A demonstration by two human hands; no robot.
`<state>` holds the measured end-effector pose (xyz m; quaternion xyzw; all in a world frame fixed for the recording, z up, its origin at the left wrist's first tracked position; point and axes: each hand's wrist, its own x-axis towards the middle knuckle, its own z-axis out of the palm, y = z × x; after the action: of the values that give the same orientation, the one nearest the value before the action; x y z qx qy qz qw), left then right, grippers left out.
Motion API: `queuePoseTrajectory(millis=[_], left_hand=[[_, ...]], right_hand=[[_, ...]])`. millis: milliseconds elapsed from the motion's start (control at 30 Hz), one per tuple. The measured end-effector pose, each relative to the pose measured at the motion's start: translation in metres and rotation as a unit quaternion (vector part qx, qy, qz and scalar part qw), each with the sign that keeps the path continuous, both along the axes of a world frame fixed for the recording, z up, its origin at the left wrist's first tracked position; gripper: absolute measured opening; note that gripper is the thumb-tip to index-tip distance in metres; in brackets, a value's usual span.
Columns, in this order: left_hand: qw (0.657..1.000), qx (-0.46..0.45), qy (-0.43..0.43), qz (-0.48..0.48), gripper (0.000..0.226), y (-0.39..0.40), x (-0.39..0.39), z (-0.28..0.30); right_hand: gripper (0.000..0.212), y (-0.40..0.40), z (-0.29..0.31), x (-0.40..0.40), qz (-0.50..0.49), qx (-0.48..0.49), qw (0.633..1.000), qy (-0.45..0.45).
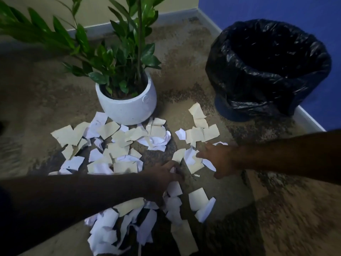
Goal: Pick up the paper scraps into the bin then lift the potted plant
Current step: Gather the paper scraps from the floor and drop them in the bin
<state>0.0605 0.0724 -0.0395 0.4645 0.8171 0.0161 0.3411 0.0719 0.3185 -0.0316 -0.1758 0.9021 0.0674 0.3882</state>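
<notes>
Several white and cream paper scraps (118, 145) lie scattered on the floor in front of a potted plant (129, 106) in a round white pot. A bin (267, 71) lined with a black bag stands at the right, near the blue wall. My left hand (166, 180) reaches in from the left, its fingers curled down onto a white scrap among the low pile. My right hand (217, 159) comes in from the right with fingers spread, resting on scraps to the right of the pot; it grips nothing that I can see.
Speckled brown floor (184, 58) runs back to a pale baseboard (177, 14) and a yellow wall; a blue wall (276, 8) closes the right side. Long green leaves (36, 32) spread over the upper left. Bare floor lies between pot and bin.
</notes>
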Motion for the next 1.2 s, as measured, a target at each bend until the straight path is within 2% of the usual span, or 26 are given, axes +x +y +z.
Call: queuePoseTrajectory(millis=[167,233,300,400,533,600,667,733,833,967,1067,1200], left_hand=[[0.997,0.052,0.007,0.053,0.029,-0.002,0.008,-0.012],[0.996,0.068,-0.002,0.051,0.015,-0.003,0.0,-0.009],[0.99,0.099,-0.031,0.094,0.015,-0.006,-0.008,-0.003],[0.981,0.132,-0.014,0.143,0.024,-0.01,-0.019,0.001],[0.969,0.155,0.001,0.194,0.027,-0.019,-0.029,0.004],[0.965,0.154,0.002,0.212,0.029,-0.022,-0.031,0.003],[0.965,0.144,0.0,0.22,0.029,-0.024,-0.03,0.004],[0.967,0.137,-0.007,0.216,0.026,-0.025,-0.029,0.003],[0.965,0.138,-0.03,0.219,0.021,-0.023,-0.028,0.002],[0.955,0.162,-0.079,0.236,0.024,-0.017,-0.026,0.003],[0.964,0.143,-0.11,0.195,0.045,-0.011,-0.024,0.002],[0.979,0.103,-0.117,0.128,0.06,0.001,-0.018,-0.004]], right_hand=[[0.082,-0.007,0.0,0.01,0.029,-0.038,0.997,0.067],[0.077,-0.009,0.002,0.014,0.043,-0.072,0.994,0.071],[0.071,-0.01,0.006,0.018,0.079,-0.086,0.99,0.08],[0.061,-0.016,0.009,0.028,0.149,-0.094,0.978,0.11],[0.071,-0.025,0.006,0.039,0.203,-0.127,0.971,0.0],[0.072,-0.026,0.002,0.046,0.254,-0.125,0.959,-0.025],[0.063,-0.028,-0.006,0.057,0.292,-0.121,0.949,0.002],[0.042,-0.032,-0.014,0.067,0.312,-0.129,0.939,0.06],[0.028,-0.038,-0.02,0.068,0.28,-0.151,0.946,0.061],[0.031,-0.035,-0.025,0.059,0.16,-0.183,0.97,0.022],[0.029,-0.029,-0.025,0.052,0.12,-0.154,0.981,-0.025],[0.018,-0.013,-0.007,0.042,-0.02,-0.209,0.978,-0.011]])
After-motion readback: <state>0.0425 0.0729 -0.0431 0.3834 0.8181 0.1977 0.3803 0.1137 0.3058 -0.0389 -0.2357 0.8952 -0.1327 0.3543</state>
